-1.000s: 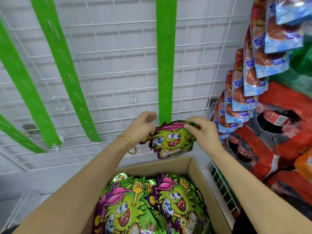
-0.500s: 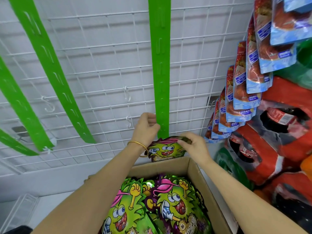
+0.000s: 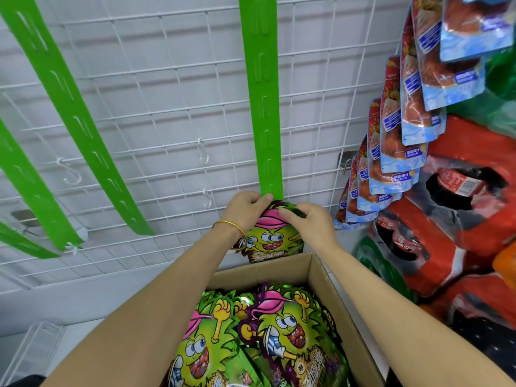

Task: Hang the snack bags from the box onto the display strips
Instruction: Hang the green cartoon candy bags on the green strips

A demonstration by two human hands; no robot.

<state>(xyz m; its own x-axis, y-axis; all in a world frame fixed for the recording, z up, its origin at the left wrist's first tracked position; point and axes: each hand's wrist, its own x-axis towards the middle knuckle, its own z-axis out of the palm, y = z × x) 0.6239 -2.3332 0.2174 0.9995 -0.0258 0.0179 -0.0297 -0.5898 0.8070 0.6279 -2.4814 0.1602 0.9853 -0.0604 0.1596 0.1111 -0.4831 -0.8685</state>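
The bag (image 3: 269,238) is held upright by its top edge in both hands, left hand (image 3: 245,212) and right hand (image 3: 310,222), just under the lowest tab of the strip (image 3: 265,107).

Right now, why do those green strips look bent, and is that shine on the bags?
Head view: wide-angle lens bows the left display strips and wire grid at the edges; the centre strip stays straight. Glare glints on the foil snack bags in the box.
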